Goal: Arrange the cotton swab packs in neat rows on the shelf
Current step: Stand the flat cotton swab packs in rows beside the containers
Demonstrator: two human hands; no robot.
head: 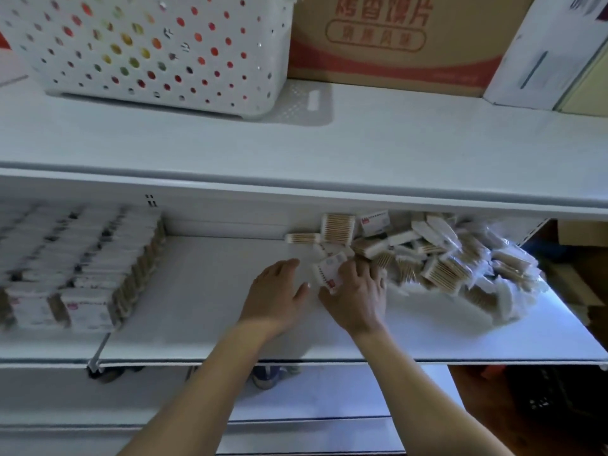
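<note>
A loose heap of cotton swab packs [441, 261] lies on the right half of the white middle shelf [204, 311]. On the left of that shelf, packs stand in neat rows [82, 261]. My right hand [357, 297] grips one white-labelled pack [329, 269] at the heap's left edge. My left hand [279, 291] lies flat on the bare shelf just left of it, fingers straight, holding nothing. Two packs [337, 228] lean against the back wall behind the hands.
On the upper shelf [362, 139] stand a white perforated basket [148, 51], a cardboard box with red print [394, 44] and a white box [552, 51]. Lower shelves [296, 406] show below, and dark floor and cartons to the right.
</note>
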